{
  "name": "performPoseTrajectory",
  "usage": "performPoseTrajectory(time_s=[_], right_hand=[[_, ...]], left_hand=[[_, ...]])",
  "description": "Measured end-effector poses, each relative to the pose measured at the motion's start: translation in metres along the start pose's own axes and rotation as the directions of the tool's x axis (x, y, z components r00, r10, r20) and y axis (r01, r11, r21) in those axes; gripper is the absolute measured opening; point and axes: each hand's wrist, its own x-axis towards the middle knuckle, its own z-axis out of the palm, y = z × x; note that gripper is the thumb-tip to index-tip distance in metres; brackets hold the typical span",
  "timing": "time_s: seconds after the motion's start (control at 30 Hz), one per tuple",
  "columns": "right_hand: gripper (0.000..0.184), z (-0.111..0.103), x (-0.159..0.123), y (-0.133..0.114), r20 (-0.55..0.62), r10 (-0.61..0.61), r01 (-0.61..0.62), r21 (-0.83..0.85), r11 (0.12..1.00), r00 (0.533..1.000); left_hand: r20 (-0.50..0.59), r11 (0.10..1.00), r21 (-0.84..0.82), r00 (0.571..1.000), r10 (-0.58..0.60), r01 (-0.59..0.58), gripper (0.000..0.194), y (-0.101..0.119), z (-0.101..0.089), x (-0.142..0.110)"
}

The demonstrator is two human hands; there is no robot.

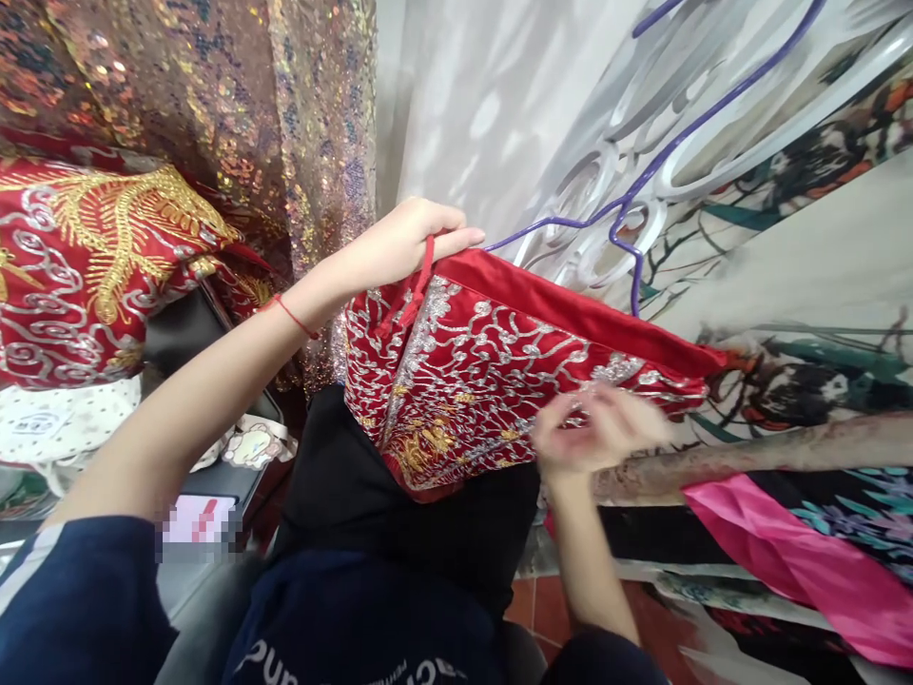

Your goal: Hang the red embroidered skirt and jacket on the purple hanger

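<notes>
A red embroidered skirt [492,371], worked in silver and gold thread, lies across my lap with its plain red waistband [571,304] uppermost. My left hand [432,238] is closed on the left end of that band, fingers pinched over the edge. A red tie cord [420,285] hangs down from beneath those fingers. Over the right part of the skirt is my right hand [599,428], smeared by motion, so its grip cannot be made out. Behind the waistband a purple wire hanger [634,195] reaches down to the cloth; how it is joined there is hidden.
On the left, another red garment with gold embroidery [128,247] rests beside a sequinned curtain-like cloth [320,143]. A phone [200,518] lies below it. White openwork metal [685,114] stands behind the hanger. Pink fabric [791,561] and patterned cloths are at the right.
</notes>
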Motion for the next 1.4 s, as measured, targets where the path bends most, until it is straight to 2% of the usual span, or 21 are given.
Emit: performPoseTrajectory(time_s=[0.03, 0.07, 0.1, 0.13, 0.2, 0.27, 0.33, 0.4, 0.53, 0.6, 0.73, 0.87, 0.93, 1.03, 1.13, 1.2, 1.33, 1.4], right_hand=[[0.01, 0.007, -0.019, -0.025, 0.073, -0.105, 0.097, 0.105, 0.99, 0.992], [0.007, 0.016, -0.037, -0.05, 0.156, -0.128, 0.096, 0.199, 0.975, 0.979], [0.008, 0.026, -0.053, -0.075, 0.272, -0.119, 0.038, 0.284, 0.958, 0.955], [0.011, 0.037, -0.066, -0.097, 0.394, -0.045, -0.096, 0.331, 0.939, 0.918], [0.019, 0.061, -0.081, -0.13, 0.566, 0.164, -0.411, 0.342, 0.845, 0.808], [0.024, 0.08, -0.086, -0.147, 0.611, 0.369, -0.628, 0.282, 0.725, 0.7], [0.026, 0.093, -0.086, -0.155, 0.583, 0.509, -0.742, 0.267, 0.615, 0.633], [0.026, 0.101, -0.086, -0.159, 0.554, 0.593, -0.809, 0.332, 0.486, 0.584], [0.029, 0.108, -0.086, -0.169, 0.582, 0.691, -0.853, 0.513, 0.099, 0.43], [0.03, 0.11, -0.083, -0.174, 0.623, 0.698, -0.84, 0.54, -0.055, 0.354], [0.029, 0.113, -0.071, -0.176, 0.718, 0.654, -0.826, 0.505, -0.25, 0.24], [0.027, 0.114, -0.06, -0.173, 0.77, 0.622, -0.783, 0.471, -0.407, 0.139], [0.026, 0.115, -0.057, -0.171, 0.785, 0.612, -0.766, 0.454, -0.456, 0.101], [0.023, 0.115, -0.059, -0.169, 0.791, 0.604, -0.778, 0.44, -0.448, 0.099], [0.019, 0.109, -0.065, -0.168, 0.784, 0.604, -0.809, 0.443, -0.386, 0.141], [0.017, 0.104, -0.07, -0.168, 0.757, 0.619, -0.825, 0.477, -0.305, 0.209], [0.017, 0.094, -0.073, -0.165, 0.698, 0.603, -0.801, 0.578, -0.156, 0.387], [0.016, 0.092, -0.072, -0.161, 0.708, 0.572, -0.801, 0.582, -0.14, 0.415]], left_hand=[[0.048, 0.999, -0.048, 0.999, -0.02, 0.022, 0.055, 0.002, -0.003, 0.0], [0.1, 0.994, -0.097, 0.994, -0.04, 0.049, 0.055, 0.004, -0.005, -0.001], [0.158, 0.986, -0.145, 0.986, -0.062, 0.085, 0.056, 0.005, -0.007, -0.001], [0.214, 0.973, -0.189, 0.973, -0.091, 0.133, 0.056, 0.007, -0.009, -0.002], [0.308, 0.935, -0.251, 0.936, -0.168, 0.251, 0.055, 0.008, -0.012, -0.003], [0.357, 0.905, -0.278, 0.909, -0.214, 0.323, 0.056, 0.009, -0.013, -0.004], [0.366, 0.902, -0.299, 0.91, -0.192, 0.311, 0.058, 0.01, -0.013, -0.006], [0.37, 0.905, -0.314, 0.915, -0.16, 0.285, 0.059, 0.012, -0.012, -0.007], [0.361, 0.872, -0.323, 0.9, -0.246, 0.368, 0.059, 0.017, -0.011, -0.009], [0.353, 0.87, -0.321, 0.9, -0.257, 0.374, 0.059, 0.017, -0.01, -0.01], [0.315, 0.902, -0.329, 0.933, -0.175, 0.281, 0.058, 0.014, -0.006, -0.009], [0.316, 0.872, -0.333, 0.914, -0.254, 0.358, 0.049, 0.018, -0.005, -0.009], [0.315, 0.862, -0.325, 0.904, -0.289, 0.389, 0.046, 0.022, -0.006, -0.009], [0.321, 0.872, -0.307, 0.904, -0.283, 0.382, 0.046, 0.025, -0.008, -0.011], [0.33, 0.868, -0.308, 0.899, -0.287, 0.39, 0.046, 0.026, -0.009, -0.014], [0.317, 0.854, -0.335, 0.901, -0.296, 0.399, 0.047, 0.027, -0.009, -0.015], [0.281, 0.824, -0.405, 0.912, -0.299, 0.395, 0.049, 0.03, -0.005, -0.017], [0.27, 0.818, -0.405, 0.908, -0.319, 0.408, 0.048, 0.032, -0.003, -0.017]])
